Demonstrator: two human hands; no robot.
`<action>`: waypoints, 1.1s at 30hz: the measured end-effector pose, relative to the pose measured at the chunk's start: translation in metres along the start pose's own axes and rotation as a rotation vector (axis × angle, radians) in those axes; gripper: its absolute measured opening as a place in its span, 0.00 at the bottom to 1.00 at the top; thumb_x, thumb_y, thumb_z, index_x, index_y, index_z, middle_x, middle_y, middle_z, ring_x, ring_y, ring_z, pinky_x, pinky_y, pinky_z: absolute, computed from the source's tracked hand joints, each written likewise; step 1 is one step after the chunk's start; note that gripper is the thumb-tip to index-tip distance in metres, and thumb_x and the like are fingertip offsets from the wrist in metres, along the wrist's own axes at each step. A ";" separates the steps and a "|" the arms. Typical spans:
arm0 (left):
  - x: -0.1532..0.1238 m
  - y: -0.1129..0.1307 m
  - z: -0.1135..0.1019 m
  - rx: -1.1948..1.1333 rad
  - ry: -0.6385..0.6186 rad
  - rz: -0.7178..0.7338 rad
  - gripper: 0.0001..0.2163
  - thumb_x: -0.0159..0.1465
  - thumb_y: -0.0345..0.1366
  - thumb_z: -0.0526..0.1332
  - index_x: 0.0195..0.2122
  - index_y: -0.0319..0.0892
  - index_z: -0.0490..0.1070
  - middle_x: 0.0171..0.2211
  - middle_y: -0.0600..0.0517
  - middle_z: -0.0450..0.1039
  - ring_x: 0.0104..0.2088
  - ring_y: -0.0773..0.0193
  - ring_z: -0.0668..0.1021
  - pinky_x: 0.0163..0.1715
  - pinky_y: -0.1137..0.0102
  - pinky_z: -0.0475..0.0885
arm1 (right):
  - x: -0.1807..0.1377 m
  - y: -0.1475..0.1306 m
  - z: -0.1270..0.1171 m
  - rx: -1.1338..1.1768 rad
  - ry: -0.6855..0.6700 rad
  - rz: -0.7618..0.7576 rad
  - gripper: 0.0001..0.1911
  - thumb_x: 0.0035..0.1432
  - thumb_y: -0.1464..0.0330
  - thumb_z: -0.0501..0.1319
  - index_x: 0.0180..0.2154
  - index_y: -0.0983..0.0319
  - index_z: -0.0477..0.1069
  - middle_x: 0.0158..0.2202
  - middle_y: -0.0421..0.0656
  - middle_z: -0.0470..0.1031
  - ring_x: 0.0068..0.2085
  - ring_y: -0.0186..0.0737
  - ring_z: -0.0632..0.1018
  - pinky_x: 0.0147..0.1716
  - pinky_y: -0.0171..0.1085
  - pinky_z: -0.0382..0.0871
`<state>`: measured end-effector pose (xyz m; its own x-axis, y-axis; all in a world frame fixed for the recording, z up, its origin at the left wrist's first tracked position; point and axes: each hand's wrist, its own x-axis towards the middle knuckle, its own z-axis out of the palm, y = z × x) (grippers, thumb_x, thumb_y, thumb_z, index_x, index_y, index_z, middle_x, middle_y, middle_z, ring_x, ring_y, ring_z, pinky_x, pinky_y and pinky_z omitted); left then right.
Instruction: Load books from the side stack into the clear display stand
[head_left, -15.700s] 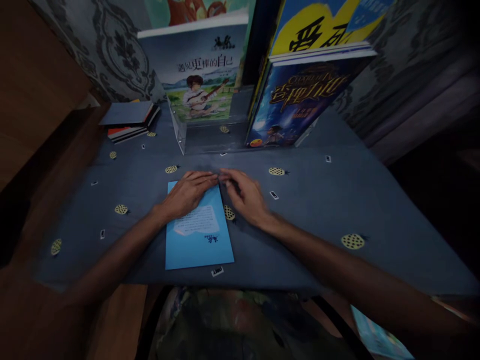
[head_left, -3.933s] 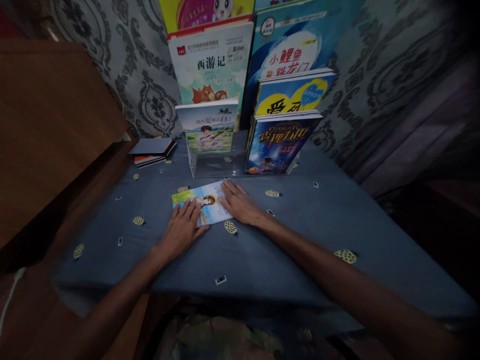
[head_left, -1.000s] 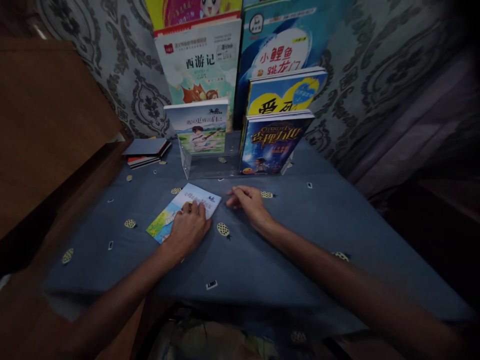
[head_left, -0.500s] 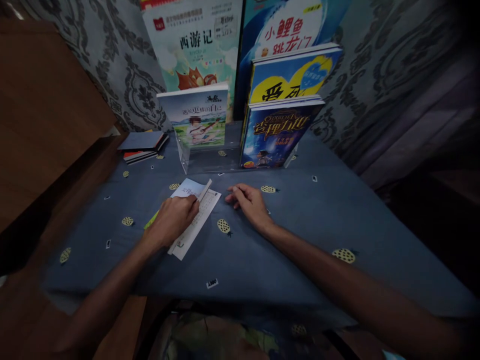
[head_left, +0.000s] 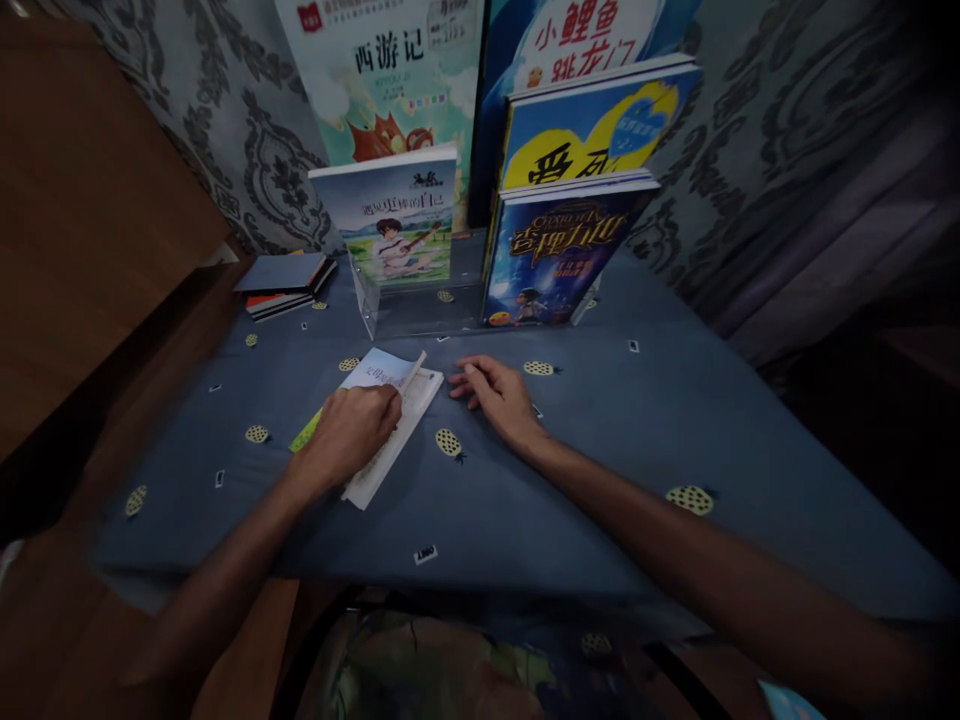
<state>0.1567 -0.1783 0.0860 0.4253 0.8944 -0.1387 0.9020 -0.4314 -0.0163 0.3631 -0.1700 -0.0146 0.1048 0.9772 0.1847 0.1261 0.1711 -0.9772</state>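
Observation:
A small paperback book with a pale blue and green cover lies slanted on the table, partly spread. My left hand lies over its cover, fingers curled and pinching the edge of the cover or some pages. White inner pages show to the right of that hand, and part of the cover is hidden beneath it. My right hand rests on the cloth just right of the book, apart from it. Its fingers are loosely bent, slightly apart and hold nothing.
Clear stands at the back carry upright books, among them a dark blue one and one with a guitar player. Larger books rise behind. A short stack of books lies at left on the pineapple-print cloth.
The head view has tipped slightly downward. More of the book's cover shows above my left hand, and the pages under it have shifted a little. My right hand stays in place.

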 end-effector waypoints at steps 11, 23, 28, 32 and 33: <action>-0.010 0.027 0.029 0.146 0.087 0.041 0.17 0.74 0.42 0.51 0.48 0.34 0.74 0.47 0.35 0.75 0.51 0.45 0.77 0.41 0.61 0.74 | -0.015 -0.015 0.004 -0.380 -0.125 -0.249 0.15 0.69 0.63 0.52 0.48 0.60 0.74 0.40 0.46 0.81 0.41 0.43 0.81 0.42 0.41 0.74; -0.011 -0.044 0.030 0.133 0.070 -0.160 0.16 0.74 0.44 0.50 0.51 0.39 0.70 0.46 0.41 0.75 0.45 0.50 0.80 0.38 0.64 0.73 | -0.004 -0.013 0.012 -0.809 -0.325 -0.439 0.17 0.70 0.70 0.50 0.50 0.66 0.74 0.50 0.54 0.78 0.51 0.50 0.77 0.54 0.48 0.71; -0.010 -0.031 0.031 0.108 0.097 -0.115 0.15 0.74 0.41 0.51 0.49 0.37 0.72 0.46 0.39 0.76 0.46 0.49 0.80 0.40 0.62 0.74 | 0.012 -0.018 0.022 -0.972 -0.344 -0.405 0.19 0.69 0.69 0.51 0.55 0.67 0.73 0.57 0.56 0.75 0.59 0.53 0.73 0.61 0.53 0.64; 0.009 -0.038 0.046 0.066 0.233 -0.009 0.16 0.73 0.40 0.53 0.54 0.36 0.71 0.57 0.37 0.72 0.59 0.50 0.74 0.54 0.59 0.71 | 0.010 -0.017 0.042 -1.074 -0.347 -0.402 0.24 0.69 0.65 0.52 0.60 0.69 0.69 0.64 0.58 0.68 0.68 0.54 0.64 0.66 0.56 0.55; 0.014 -0.042 0.052 0.041 0.253 0.014 0.17 0.73 0.40 0.54 0.58 0.36 0.69 0.61 0.36 0.69 0.62 0.50 0.71 0.58 0.59 0.69 | 0.009 -0.015 0.047 -1.084 -0.351 -0.389 0.25 0.69 0.65 0.52 0.62 0.70 0.67 0.66 0.58 0.65 0.69 0.54 0.62 0.67 0.56 0.54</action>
<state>0.1211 -0.1542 0.0331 0.4477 0.8870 0.1133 0.8942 -0.4441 -0.0568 0.3160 -0.1582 -0.0033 -0.3775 0.8932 0.2441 0.8709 0.4321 -0.2343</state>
